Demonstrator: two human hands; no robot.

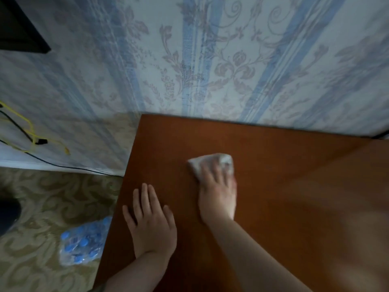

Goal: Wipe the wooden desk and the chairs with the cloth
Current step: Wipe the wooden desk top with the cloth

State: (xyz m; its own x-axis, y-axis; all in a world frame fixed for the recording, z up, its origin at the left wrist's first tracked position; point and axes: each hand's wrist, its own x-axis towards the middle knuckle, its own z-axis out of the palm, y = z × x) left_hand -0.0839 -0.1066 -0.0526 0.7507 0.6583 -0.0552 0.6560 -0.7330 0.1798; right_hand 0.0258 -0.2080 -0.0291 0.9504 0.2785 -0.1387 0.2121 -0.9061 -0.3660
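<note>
The reddish-brown wooden desk (284,175) fills the lower right of the head view, its far edge against the wall. A small white cloth (210,163) lies on the desk near the middle. My right hand (217,192) presses flat on the cloth with straight fingers, blurred by motion. My left hand (150,220) rests flat on the desk near its left edge, fingers spread and straight, holding nothing. No chair is in view.
Patterned blue-striped wallpaper (231,60) rises behind the desk. On the beige patterned floor to the left lies a plastic pack of bottles with blue caps (84,243). Yellow and black cables (31,140) hang along the wall at left. A dark object (8,216) sits at the left edge.
</note>
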